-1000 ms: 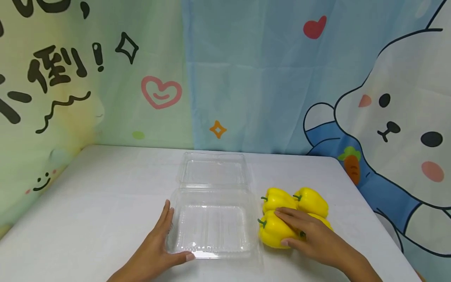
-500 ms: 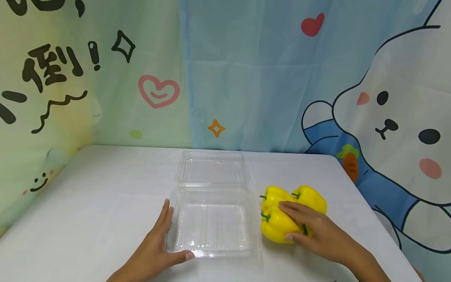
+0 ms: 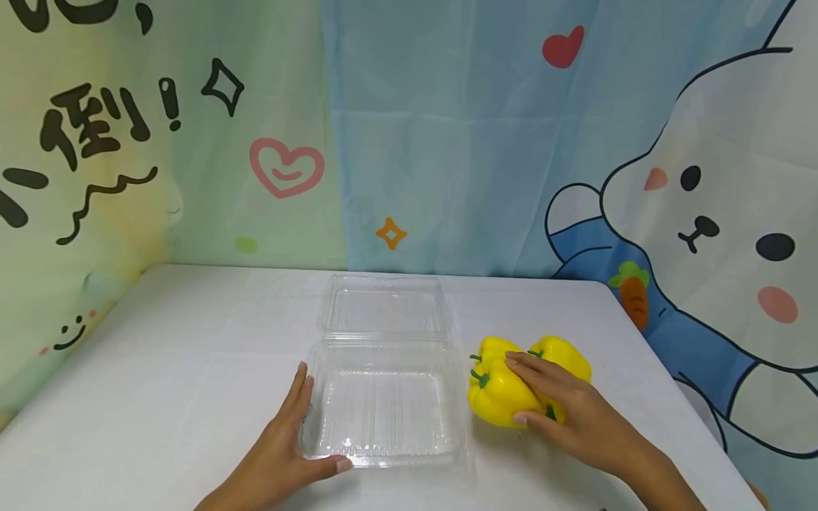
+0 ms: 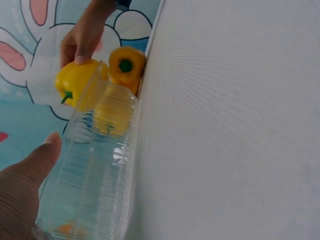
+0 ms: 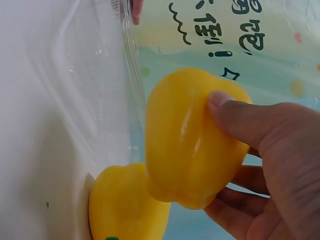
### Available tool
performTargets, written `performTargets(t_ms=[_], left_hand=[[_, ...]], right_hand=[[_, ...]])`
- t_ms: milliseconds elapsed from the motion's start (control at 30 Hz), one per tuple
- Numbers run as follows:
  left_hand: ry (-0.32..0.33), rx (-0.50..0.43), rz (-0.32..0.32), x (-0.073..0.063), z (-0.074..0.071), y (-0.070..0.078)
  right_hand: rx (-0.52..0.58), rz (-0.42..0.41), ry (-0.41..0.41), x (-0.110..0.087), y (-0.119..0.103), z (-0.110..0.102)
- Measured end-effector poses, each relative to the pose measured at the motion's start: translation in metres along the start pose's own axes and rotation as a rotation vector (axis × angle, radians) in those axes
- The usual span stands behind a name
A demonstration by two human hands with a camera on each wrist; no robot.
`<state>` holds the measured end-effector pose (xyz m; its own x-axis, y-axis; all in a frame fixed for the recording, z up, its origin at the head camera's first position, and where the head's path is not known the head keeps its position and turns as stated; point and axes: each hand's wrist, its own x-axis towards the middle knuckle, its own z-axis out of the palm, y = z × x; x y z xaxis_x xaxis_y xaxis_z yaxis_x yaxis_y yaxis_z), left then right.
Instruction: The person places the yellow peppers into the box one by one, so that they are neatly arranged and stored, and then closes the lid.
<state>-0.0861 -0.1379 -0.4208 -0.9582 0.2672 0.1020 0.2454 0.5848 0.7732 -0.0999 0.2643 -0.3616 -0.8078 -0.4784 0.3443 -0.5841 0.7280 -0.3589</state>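
My right hand [image 3: 571, 415] grips a yellow bell pepper [image 3: 501, 397], thumb on its near side and fingers over the top. This pepper [image 5: 192, 140] hangs just above the table in the right wrist view. More yellow bell peppers [image 3: 562, 355] stand behind it, partly covered by my hand. A clear plastic clamshell container [image 3: 383, 411] lies left of them, its lid [image 3: 386, 305] folded back flat. Along the container's left wall rest the straight fingers of my left hand [image 3: 275, 451], with the thumb at its front edge. In the left wrist view that thumb [image 4: 37, 165] points along the container's side.
A white table [image 3: 160, 376] carries everything, with a printed curtain [image 3: 441, 142] behind it. To the right, the peppers stand close together, between the container and the table's right edge.
My right hand has taken the front-left pepper and raised it off the table, slightly away from me. The left hand and the container stay in place; the view shifts a little.
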Motion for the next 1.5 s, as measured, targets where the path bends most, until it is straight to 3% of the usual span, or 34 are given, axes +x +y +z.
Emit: performTargets(t_ms=[300,600,967,1500], left_hand=[[0.002,0.003,0.0,0.0,0.001,0.0],[-0.008,0.0,-0.026,0.001,0.001,0.001],[-0.005,-0.014,0.01,0.0,0.002,0.001],[-0.007,-0.01,-0.022,0.001,0.001,0.001]], right_hand=[[0.068,-0.007,0.062,0.007,-0.008,0.007],[0.142,-0.109,0.075,0.015,-0.016,0.017],[0.176,-0.11,0.033,0.021,-0.025,0.023],[0.198,-0.154,-0.016,0.031,-0.034,0.034]])
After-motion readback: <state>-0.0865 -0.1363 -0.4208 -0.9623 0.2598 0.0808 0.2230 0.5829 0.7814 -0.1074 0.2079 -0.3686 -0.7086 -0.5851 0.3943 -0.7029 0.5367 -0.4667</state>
